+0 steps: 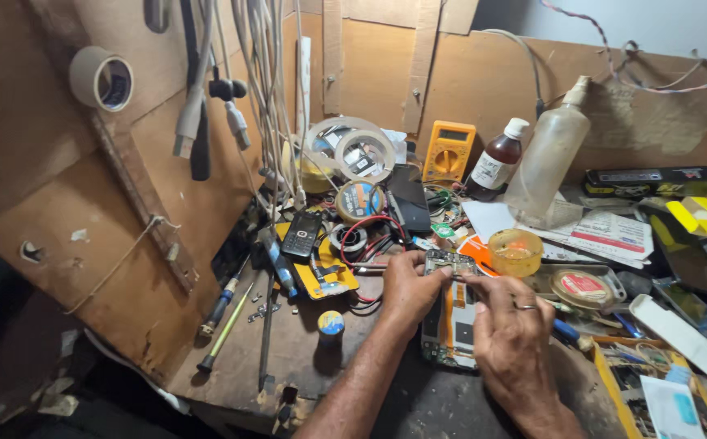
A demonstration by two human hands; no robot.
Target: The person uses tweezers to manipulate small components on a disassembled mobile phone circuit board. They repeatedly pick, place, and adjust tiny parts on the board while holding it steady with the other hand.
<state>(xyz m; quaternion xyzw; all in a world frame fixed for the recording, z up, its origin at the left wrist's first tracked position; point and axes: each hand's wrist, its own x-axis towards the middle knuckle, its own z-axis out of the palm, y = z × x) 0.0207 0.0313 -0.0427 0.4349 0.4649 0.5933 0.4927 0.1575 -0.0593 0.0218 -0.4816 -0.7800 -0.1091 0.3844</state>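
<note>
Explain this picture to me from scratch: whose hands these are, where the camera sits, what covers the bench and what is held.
One picture, from a camera worn on a person's head, looking down at their own bare hands. The left hand steadies an opened mobile phone with bare circuit board on the cluttered wooden workbench. The right hand, wearing a ring, pinches a thin metal tool, probably tweezers, over the board. Around lie a yellow multimeter, a brown glass bottle, a clear plastic squeeze bottle, screwdrivers and tape rolls.
</note>
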